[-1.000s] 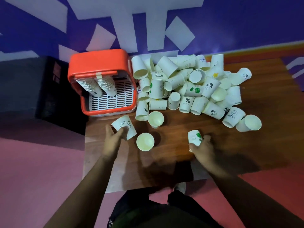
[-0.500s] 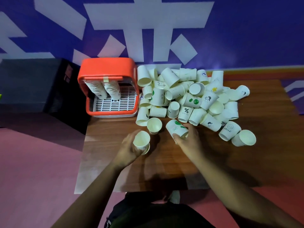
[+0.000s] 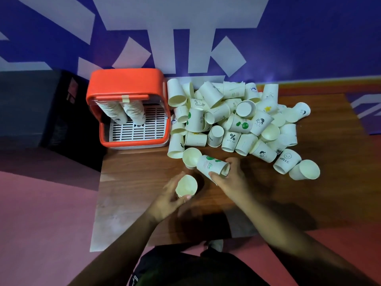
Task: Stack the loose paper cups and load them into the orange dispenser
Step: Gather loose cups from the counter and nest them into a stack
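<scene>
Just the one view here: a wide-angle cam on the person's head, tilted forward and down over the near edge of the wooden table [image 3: 134, 172]. It sits close in. Both forearms run up from the bottom of the frame, and the left hand [image 3: 171, 197] gripping a plain cup [image 3: 186, 185] and the right hand [image 3: 231, 178] gripping a green-print cup [image 3: 212, 166] land just below the middle. The far side of the table fills the upper middle, with the orange dispenser [image 3: 125, 79] left of centre and the heap of loose cups [image 3: 233, 120] right beside it. The purple wall [image 3: 309, 38] runs across the top, the person's dark lap [image 3: 185, 269] pokes in at the bottom edge, and there's pink floor [image 3: 41, 203] off to the left.
</scene>
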